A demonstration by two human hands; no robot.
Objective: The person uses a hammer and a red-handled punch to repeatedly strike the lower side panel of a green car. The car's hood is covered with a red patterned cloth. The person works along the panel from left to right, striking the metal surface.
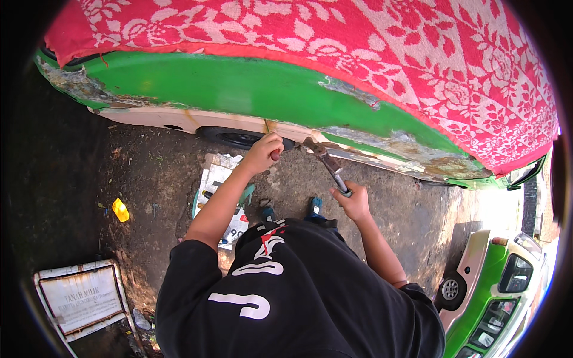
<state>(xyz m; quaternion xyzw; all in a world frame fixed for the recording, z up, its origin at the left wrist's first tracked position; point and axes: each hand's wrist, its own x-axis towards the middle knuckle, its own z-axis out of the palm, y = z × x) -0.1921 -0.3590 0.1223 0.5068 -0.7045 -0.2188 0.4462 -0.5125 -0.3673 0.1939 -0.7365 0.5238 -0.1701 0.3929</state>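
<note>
The parked vehicle with green-over-cream painted metal sides (239, 83) runs across the view beyond the person, its upper part draped in a pink-red floral cloth (382, 53). Close to the vehicle's lower side, the person's left hand (264, 154) is curled around a short tool with a rounded reddish-brown handle (275, 155). Its far end is hard to make out, so whether it touches the vehicle cannot be told. The right hand (355, 201), nearer the person than the vehicle's lower edge, grasps a hammer with a rusty brown head and a grey metal shaft (332, 169); the head points toward the vehicle.

The hammer looks stiff and head-heavy, likely to tip forward unless gripped firmly. The dark grip at the shaft's end, where the right hand has it, seems the best hold; sweat could make the bare shaft slippery. The short tool is probably light and rigid, best held around its handle with fingers clear of its top. The vehicle's metal appears stiff but thin, and its flaking, rust-stained patches look brittle, with edges unsafe to grip bare-handed.
</note>
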